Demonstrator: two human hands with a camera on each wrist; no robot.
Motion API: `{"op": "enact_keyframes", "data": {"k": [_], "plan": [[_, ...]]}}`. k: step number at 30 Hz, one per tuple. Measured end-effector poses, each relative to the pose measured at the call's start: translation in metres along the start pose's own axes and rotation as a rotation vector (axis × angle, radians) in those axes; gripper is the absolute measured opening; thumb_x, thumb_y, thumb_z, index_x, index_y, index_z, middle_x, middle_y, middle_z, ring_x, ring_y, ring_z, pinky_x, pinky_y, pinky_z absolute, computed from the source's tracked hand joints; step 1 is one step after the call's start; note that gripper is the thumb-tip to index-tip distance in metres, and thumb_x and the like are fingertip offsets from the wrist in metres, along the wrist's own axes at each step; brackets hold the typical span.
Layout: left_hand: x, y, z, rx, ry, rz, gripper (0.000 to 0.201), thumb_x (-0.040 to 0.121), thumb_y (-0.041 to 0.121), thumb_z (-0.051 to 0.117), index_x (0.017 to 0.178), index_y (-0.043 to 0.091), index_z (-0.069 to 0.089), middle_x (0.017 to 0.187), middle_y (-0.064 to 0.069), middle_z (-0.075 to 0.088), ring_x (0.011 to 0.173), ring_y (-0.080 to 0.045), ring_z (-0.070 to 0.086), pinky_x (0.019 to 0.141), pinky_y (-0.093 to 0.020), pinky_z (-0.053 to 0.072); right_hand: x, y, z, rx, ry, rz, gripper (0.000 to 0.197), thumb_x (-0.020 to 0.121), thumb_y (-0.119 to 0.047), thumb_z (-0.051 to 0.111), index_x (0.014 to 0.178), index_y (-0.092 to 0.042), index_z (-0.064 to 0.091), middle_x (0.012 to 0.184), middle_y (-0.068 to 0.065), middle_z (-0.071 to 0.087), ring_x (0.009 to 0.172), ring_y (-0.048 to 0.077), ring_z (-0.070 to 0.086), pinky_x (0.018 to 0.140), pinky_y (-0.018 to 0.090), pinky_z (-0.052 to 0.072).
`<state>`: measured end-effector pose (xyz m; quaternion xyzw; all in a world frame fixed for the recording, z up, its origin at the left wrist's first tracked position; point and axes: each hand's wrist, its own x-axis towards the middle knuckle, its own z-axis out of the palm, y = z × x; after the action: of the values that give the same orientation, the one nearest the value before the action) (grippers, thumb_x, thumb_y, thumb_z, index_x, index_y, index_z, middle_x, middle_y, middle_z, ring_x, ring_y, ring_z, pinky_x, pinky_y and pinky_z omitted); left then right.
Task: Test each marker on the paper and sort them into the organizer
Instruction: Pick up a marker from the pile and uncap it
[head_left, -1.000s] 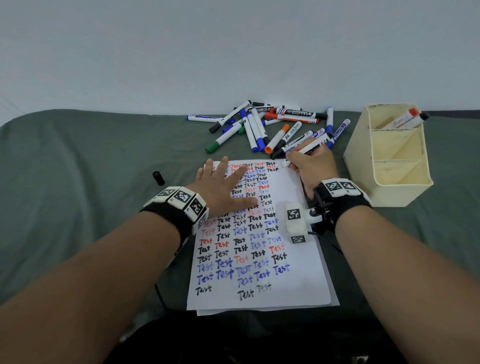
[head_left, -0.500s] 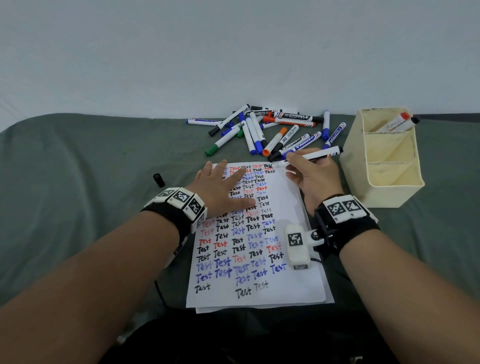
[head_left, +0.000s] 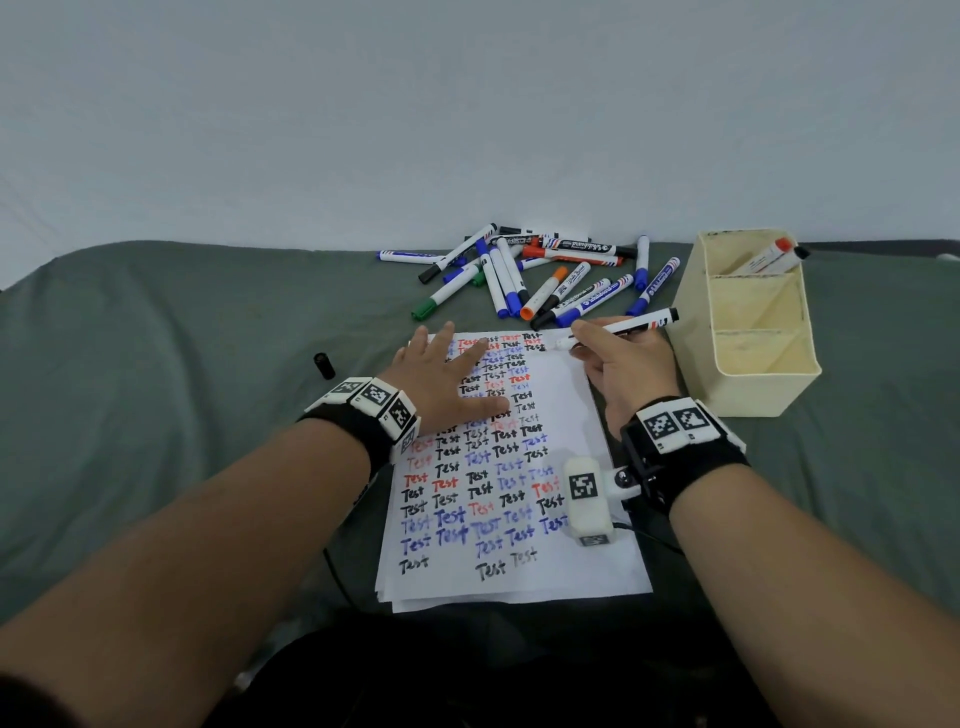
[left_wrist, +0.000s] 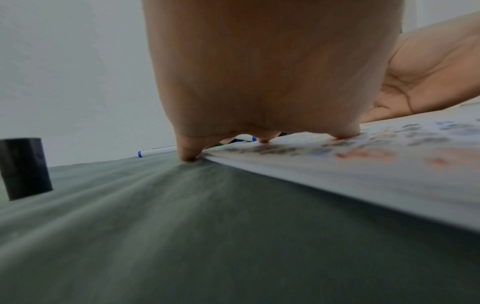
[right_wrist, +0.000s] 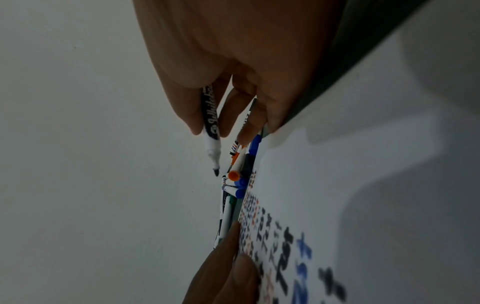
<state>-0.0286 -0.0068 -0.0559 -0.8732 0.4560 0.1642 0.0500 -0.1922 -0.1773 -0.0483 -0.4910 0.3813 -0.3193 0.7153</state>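
The right hand (head_left: 626, 364) pinched the uncapped black marker (head_left: 621, 329), its long axis running from nib, left of the fingers, to tail toward the organizer (head_left: 748, 322). The left hand (head_left: 447, 382) lay flat, fingers spread, on the paper (head_left: 566, 405); its cap (head_left: 324, 365) stood left of those fingers.

left hand (left_wrist: 272, 72) fingertips (left_wrist: 188, 154) press paper (left_wrist: 350, 164); black cap (left_wrist: 23, 167) nearby.

The right hand (head_left: 626, 364) now holds the black marker (head_left: 621, 328) lifted off the paper (head_left: 571, 415), its uncapped tip just above the sheet's far right corner. A second ago that tip was down on the corner, writing, with the barrel pointing away toward the pile of markers. Now the barrel lies nearly level, its black end turned toward the organizer (head_left: 753, 384). The wrist has drawn back along the paper's right edge.
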Motion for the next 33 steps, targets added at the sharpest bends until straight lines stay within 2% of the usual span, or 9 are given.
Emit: {"op": "enact_keyframes", "data": {"k": [4, 8, 12, 14, 16, 20, 25, 29, 33], "plan": [[0.000, -0.004, -0.001, -0.004, 0.015, -0.005, 0.114, 0.055, 0.107, 0.009, 0.154, 0.052, -0.005, 0.168, -0.001, -0.015, 0.153, -0.033, -0.013, 0.122, -0.060, 0.005, -0.005, -0.006, 0.004, 0.031, -0.023, 0.032, 0.012, 0.083, -0.011, 0.082, 0.090, -0.013, 0.073, 0.090, 0.008, 0.078, 0.076, 0.015, 0.075, 0.064, 0.023, 0.055], [-0.002, -0.009, -0.004, -0.022, 0.025, -0.013, 0.112, 0.056, 0.106, 0.008, 0.154, 0.053, -0.002, 0.167, 0.000, -0.015, 0.153, -0.031, -0.015, 0.122, -0.060, 0.003, -0.013, -0.009, 0.008, -0.074, -0.002, 0.006, 0.014, 0.081, -0.014, 0.083, 0.092, -0.011, 0.076, 0.087, 0.005, 0.079, 0.082, 0.018, 0.076, 0.073, 0.032, 0.059], [-0.006, -0.011, -0.007, 0.017, 0.100, -0.033, 0.105, 0.067, 0.099, 0.012, 0.157, 0.046, -0.003, 0.168, 0.000, -0.011, 0.154, -0.028, -0.013, 0.122, -0.059, 0.003, -0.021, -0.008, 0.012, -0.200, -0.007, -0.077, 0.015, 0.077, -0.028, 0.086, 0.086, -0.018, 0.078, 0.076, -0.005, 0.077, 0.066, 0.005, 0.071, 0.060, 0.024, 0.051], [-0.010, -0.014, -0.009, 0.014, 0.168, -0.042, 0.100, 0.075, 0.094, 0.018, 0.159, 0.041, 0.004, 0.169, -0.002, -0.003, 0.155, -0.029, -0.007, 0.123, -0.058, 0.006, -0.024, -0.008, 0.016, -0.150, -0.051, -0.091, 0.012, 0.078, -0.024, 0.086, 0.082, -0.017, 0.078, 0.078, 0.000, 0.077, 0.069, 0.008, 0.071, 0.064, 0.023, 0.056], [-0.013, -0.023, -0.012, 0.019, 0.231, -0.054, 0.090, 0.085, 0.086, 0.028, 0.159, 0.036, 0.015, 0.168, -0.003, 0.008, 0.155, -0.030, 0.002, 0.123, -0.055, 0.011, -0.026, -0.011, 0.019, -0.056, -0.098, -0.047, 0.010, 0.080, -0.019, 0.086, 0.082, -0.015, 0.077, 0.079, 0.007, 0.076, 0.072, 0.015, 0.069, 0.070, 0.029, 0.060], [-0.023, -0.052, -0.023, 0.059, 0.287, -0.136, 0.064, 0.093, 0.067, 0.046, 0.148, 0.035, 0.043, 0.161, -0.005, 0.030, 0.149, -0.031, 0.022, 0.120, -0.051, 0.025, -0.029, -0.011, 0.020, 0.038, -0.162, 0.013, 0.011, 0.080, -0.013, 0.086, 0.086, -0.011, 0.076, 0.081, 0.010, 0.074, 0.068, 0.020, 0.063, 0.066, 0.028, 0.057], [-0.041, -0.084, -0.034, 0.054, 0.255, -0.280, 0.047, 0.094, 0.045, 0.061, 0.139, 0.031, 0.056, 0.144, -0.010, 0.048, 0.133, -0.032, 0.044, 0.112, -0.043, 0.038, -0.036, -0.014, 0.023, 0.039, -0.181, 0.003, 0.009, 0.079, -0.013, 0.087, 0.080, -0.013, 0.078, 0.078, 0.007, 0.074, 0.068, 0.015, 0.065, 0.067, 0.026, 0.057], [-0.048, -0.093, -0.033, 0.003, 0.211, -0.298, 0.036, 0.097, 0.011, 0.058, 0.130, 0.020, 0.065, 0.134, -0.009, 0.062, 0.123, -0.028, 0.057, 0.105, -0.034, 0.044, -0.043, -0.019, 0.029, 0.093, -0.248, -0.013, 0.008, 0.081, -0.007, 0.083, 0.078, -0.009, 0.076, 0.078, 0.010, 0.074, 0.074, 0.019, 0.068, 0.071, 0.026, 0.058], [-0.053, -0.089, -0.037, -0.094, 0.298, -0.287, 0.021, 0.095, 0.013, 0.064, 0.114, 0.013, 0.075, 0.118, -0.008, 0.072, 0.107, -0.024, 0.064, 0.091, -0.028, 0.045, -0.048, -0.027, 0.033, 0.197, -0.308, 0.021, 0.005, 0.086, 0.003, 0.075, 0.089, 0.000, 0.072, 0.078, 0.012, 0.074, 0.077, 0.021, 0.072, 0.078, 0.028, 0.060]]}}
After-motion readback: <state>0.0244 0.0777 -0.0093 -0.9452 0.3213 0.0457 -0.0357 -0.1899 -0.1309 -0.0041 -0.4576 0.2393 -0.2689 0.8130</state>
